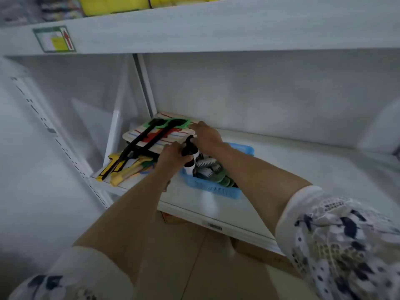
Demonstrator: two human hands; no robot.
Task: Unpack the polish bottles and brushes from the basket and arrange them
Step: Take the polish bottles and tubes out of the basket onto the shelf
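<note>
Left hand [171,155] clenches the upright polish bottle [190,158] over the basket [213,188]; right hand [206,136], grip unclear, rests just beyond.

A green-bordered label [54,38] is showing a red upward arrow on the upper shelf edge [216,31]; its print and the lower shelf tag [214,226] are staying unreadable

2 bare forearms, both uncovered from elbow to wrist. Short sleeves end approx. at the elbows. Right sleeve [337,241]: white fabric w/ a lace-like openwork pattern, scattered dark navy blotches and small dots, plain white band at the hem. Left sleeve [65,276]: same white material, dark navy patches near the bottom edge, plain white toward the hem. No rings, watch or bracelets visible on either hand; detail is blurred.
</note>
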